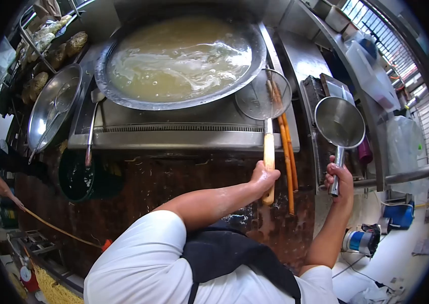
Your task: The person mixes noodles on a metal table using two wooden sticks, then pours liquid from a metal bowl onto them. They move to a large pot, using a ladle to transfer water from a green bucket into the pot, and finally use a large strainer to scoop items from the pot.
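Note:
My left hand (266, 178) is closed around the wooden handle of a round wire-mesh skimmer (251, 99). The mesh reaches over the near right rim of a large metal cauldron (138, 105) full of cloudy, bubbly liquid. To the right, my right hand (343, 178) grips the metal handle of a deep round saucepan (339, 119), held beside the side counter. A little liquid seems to lie in its bottom, though I cannot be sure. Two long wooden sticks (288, 157) lean beside the skimmer, partly behind its mesh.
A steel basin (40, 109) with a wire strainer stands at left, near a long-handled spatula (93, 119) and a dark green bucket (70, 185). Another person (2, 157) holds a long stick farther left. A pipe rail (412, 173) runs along the right.

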Demonstrator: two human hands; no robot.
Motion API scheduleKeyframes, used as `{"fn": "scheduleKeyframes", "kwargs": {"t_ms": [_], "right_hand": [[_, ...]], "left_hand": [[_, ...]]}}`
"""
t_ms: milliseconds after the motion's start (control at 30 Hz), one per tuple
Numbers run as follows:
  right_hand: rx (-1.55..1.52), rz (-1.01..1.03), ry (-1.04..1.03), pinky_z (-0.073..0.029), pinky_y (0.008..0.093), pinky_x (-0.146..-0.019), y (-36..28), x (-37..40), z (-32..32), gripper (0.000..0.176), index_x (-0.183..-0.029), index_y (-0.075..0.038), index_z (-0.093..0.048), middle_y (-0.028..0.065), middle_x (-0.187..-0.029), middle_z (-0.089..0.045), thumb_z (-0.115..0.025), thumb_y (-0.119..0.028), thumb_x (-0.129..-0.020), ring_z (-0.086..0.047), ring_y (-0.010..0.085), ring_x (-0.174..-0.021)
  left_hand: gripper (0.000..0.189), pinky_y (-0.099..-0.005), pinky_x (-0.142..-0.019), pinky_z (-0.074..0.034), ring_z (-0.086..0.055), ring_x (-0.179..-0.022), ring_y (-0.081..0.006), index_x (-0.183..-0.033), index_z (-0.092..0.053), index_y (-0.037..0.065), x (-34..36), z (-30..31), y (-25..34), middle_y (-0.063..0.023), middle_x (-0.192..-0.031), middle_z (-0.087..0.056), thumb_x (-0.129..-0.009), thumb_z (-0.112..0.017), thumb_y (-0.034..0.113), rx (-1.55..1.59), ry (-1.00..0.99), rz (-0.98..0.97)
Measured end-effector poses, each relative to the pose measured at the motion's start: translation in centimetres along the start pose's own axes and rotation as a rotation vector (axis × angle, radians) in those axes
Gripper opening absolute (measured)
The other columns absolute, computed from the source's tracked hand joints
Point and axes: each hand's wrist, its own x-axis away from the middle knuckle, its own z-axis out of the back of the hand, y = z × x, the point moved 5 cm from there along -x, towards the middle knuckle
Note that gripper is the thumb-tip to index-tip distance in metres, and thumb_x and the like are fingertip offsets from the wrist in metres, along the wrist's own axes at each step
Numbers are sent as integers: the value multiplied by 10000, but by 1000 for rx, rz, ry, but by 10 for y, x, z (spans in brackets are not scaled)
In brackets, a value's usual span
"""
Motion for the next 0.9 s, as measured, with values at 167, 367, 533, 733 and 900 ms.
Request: {"fn": "scheduleKeyframes", "kwargs": {"t_ms": [167,367,533,733,900], "right_hand": [[420,40,27,-420,227,-458,0,-61,-2,321,-1099,-45,-558,7,-745,-551,-705,-152,-835,-540,92,-536],[726,163,59,-442,286,-453,16,-151,-11,222,-898,-39,-560,33,-702,-568,-707,-149,-774,-553,136,-499],[1137,312,162,-494,329,-491,2,-150,-43,357,-964,65,-578,96,-693,-606,-682,-150,-699,-600,201,-516],[1527,438,256,-480,495,-898,-6,-126,-66,440,-1106,21,-555,299,-1047,-640,-664,-177,-728,-590,471,-1043],[1360,635,244,-483,490,-885,-3,-111,-53,447,-1115,22,-567,297,-1041,-640,-689,-219,-759,-592,475,-1039]], "left_hand": [[282,-296,-553,-443,-506,-622,-139,-1010,-493,78,8,13,16,-29,-744,-514,-757,-603,138,231,-357,-9],[512,-268,-472,-440,-503,-532,-120,-1257,-429,90,39,18,23,-16,-725,-514,-778,-601,146,460,-561,102],[537,-267,-464,-422,-485,-508,-123,-1286,-417,107,36,27,17,-18,-722,-507,-782,-599,136,529,-573,121],[539,-274,-473,-409,-487,-532,-122,-1280,-423,125,35,32,20,-18,-721,-496,-773,-606,123,561,-599,134],[464,-292,-550,-454,-528,-614,-137,-1194,-498,85,1,33,-14,-27,-771,-528,-750,-622,131,319,-462,2]]}}
